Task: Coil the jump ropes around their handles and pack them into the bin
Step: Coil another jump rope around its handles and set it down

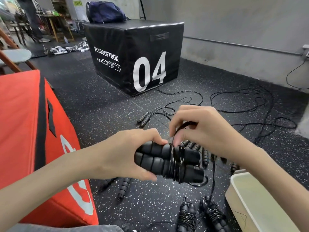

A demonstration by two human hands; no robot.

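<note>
The two handles (167,162) lie side by side in mid-air above the floor (108,106), with several turns of rope (176,162) already wound around their middle. The left hand (127,154) grips the bare end of the pair, thumb on top and fingers curled underneath. The right hand (200,129) pinches a loop of the rope just above the coil, fingers bent around it.

To do this step well, I judge each turn should go on taut and beside the previous one, the left hand holding the handles flat together so they do not scissor apart. The tail needs tucking under a turn, or the coil will likely spring loose.

Two coiled sets (200,216) lie on the floor below, close to the bin (237,186), whose white rim shows at the lower right, near the right forearm. Loose ropes (234,106) sprawl behind the hands and could snag the working cord. A red box (25,123) crowds the left elbow; the black box (133,56) stands well apart. The freest path to the bin seems to be rightward and down.
</note>
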